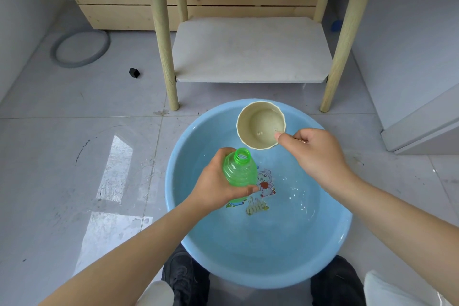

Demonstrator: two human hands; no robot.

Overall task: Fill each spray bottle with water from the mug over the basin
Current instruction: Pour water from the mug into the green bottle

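Observation:
A green translucent spray bottle (240, 169) without its cap is gripped by my left hand (218, 185) over the blue basin (188, 236); its open neck points up and away. My right hand (315, 154) holds the beige mug (260, 124) by its handle, just beyond and right of the bottle's mouth. The mug is tipped so its open inside faces me, with a little water at the bottom. The basin holds shallow water over a cartoon print on its floor.
A wooden-legged side table (250, 50) with a low shelf stands just beyond the basin. A grey hose loop (79, 48) and a small black object (134, 72) lie on the tiled floor at left. My dark shoes (185, 278) flank the basin's near rim.

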